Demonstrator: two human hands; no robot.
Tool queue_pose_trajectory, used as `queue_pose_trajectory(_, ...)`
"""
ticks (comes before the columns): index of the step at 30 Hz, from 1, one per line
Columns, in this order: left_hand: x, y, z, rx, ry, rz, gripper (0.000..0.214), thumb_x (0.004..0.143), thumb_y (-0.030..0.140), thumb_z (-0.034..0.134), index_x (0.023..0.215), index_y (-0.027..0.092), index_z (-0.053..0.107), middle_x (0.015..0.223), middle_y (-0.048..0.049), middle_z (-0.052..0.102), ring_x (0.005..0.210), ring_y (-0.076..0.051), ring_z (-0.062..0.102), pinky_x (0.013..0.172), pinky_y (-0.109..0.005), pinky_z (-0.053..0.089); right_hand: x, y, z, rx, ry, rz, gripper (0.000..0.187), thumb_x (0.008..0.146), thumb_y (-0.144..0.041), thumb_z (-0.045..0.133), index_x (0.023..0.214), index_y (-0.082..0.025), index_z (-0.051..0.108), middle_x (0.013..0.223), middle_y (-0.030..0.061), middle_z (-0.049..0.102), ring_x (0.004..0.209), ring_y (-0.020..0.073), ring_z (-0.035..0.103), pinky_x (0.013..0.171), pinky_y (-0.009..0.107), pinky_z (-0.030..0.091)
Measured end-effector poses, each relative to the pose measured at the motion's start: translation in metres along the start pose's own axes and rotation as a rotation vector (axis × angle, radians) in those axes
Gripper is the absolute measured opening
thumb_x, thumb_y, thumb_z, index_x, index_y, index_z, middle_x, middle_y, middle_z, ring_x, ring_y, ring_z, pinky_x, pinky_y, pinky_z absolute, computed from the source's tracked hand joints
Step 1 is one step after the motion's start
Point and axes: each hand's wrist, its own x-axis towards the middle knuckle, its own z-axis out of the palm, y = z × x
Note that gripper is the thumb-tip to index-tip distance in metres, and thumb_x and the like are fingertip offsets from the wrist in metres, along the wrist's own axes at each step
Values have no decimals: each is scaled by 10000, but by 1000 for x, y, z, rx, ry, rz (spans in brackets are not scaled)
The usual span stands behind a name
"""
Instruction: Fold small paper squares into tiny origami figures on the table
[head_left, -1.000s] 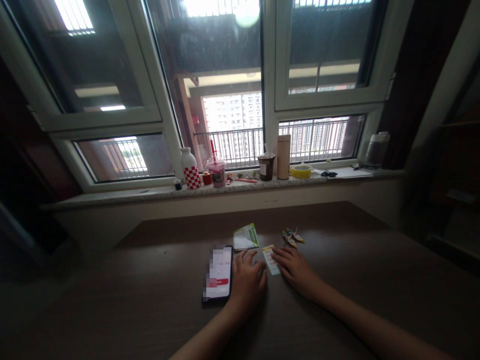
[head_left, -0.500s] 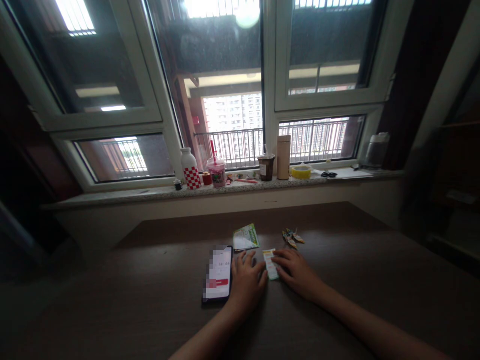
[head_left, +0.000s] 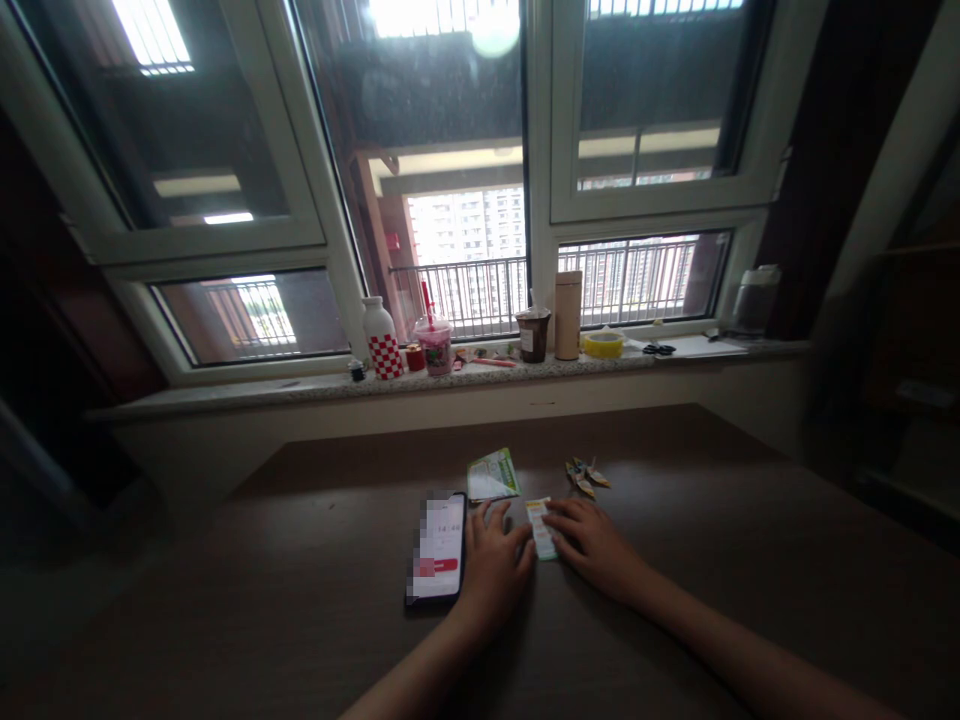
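My left hand point(head_left: 498, 552) lies palm down on the brown table, fingers spread, between a phone point(head_left: 439, 555) and a small strip of printed paper point(head_left: 541, 528). The phone's screen is lit and shows a red button. From the other side, my right hand point(head_left: 592, 540) rests flat with its fingertips on the paper strip's right edge. Beyond my left fingertips lies a green-and-white printed sheet point(head_left: 493, 475). A few small folded paper pieces point(head_left: 585, 476), pointed and yellowish, sit just past my right hand.
The dark table point(head_left: 337, 540) ends before a stone windowsill point(head_left: 315, 392). On the sill stand a checkered bottle point(head_left: 385, 355), a pink drink cup point(head_left: 434, 350), a dark cup point(head_left: 533, 335), a tan flask point(head_left: 568, 315), yellow tape point(head_left: 603, 346), scissors point(head_left: 658, 349) and a clear jug point(head_left: 754, 302).
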Motion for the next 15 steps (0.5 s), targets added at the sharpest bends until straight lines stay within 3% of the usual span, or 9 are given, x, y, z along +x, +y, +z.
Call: queue_pose_trajectory(15, 2, 0, 2, -16, 4, 7, 219, 879, 264, 561, 1019, 274, 728, 1352, -68, 529, 1334, -333, 333, 1103, -578, 298, 0, -2, -2, 17, -42, 17, 353, 891, -327, 533, 1213, -259, 661, 1345, 80, 587, 1252, 266, 492, 1094, 460, 360)
